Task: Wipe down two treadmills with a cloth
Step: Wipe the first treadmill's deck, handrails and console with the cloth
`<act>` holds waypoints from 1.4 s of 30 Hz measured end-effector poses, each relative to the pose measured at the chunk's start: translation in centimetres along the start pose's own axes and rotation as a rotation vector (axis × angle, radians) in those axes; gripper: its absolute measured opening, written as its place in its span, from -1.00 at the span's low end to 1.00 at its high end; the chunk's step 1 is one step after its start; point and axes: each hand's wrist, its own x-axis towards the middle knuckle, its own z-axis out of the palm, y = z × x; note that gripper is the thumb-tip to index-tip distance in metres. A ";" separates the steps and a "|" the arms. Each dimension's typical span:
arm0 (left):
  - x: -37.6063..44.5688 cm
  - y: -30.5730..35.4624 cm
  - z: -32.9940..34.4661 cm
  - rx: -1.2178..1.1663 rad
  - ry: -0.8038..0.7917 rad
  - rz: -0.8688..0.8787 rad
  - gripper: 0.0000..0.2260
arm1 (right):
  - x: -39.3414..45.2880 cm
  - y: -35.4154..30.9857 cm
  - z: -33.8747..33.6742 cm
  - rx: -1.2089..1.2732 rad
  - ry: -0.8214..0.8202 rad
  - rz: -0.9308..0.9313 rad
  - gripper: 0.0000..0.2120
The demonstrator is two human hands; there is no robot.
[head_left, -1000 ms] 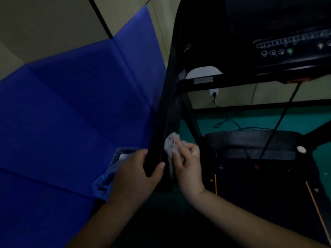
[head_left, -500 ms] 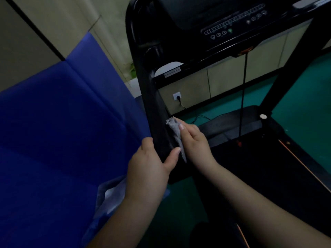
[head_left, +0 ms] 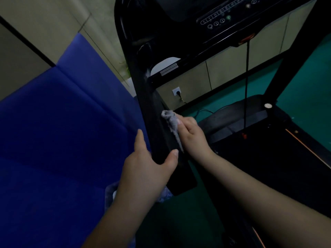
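A person's right hand (head_left: 192, 135) presses a gray cloth (head_left: 172, 122) against a treadmill upright (head_left: 152, 111); at seven o'clock, the left hand (head_left: 148, 169) grips the post.

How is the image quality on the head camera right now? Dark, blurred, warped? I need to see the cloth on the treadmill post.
Head view: dim overall, the black post nearly lost in shadow; the grey cloth and both hands, left hand and right hand, still read clearly; slight softness, no strong motion blur; wide-angle bending of straight lines towards the edges; no glare, only a faint sheen on the console.
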 end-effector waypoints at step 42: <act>2.6 1.4 -0.6 0.060 -0.132 -0.141 -0.08 | 11.5 3.4 3.7 0.061 0.049 0.132 -0.77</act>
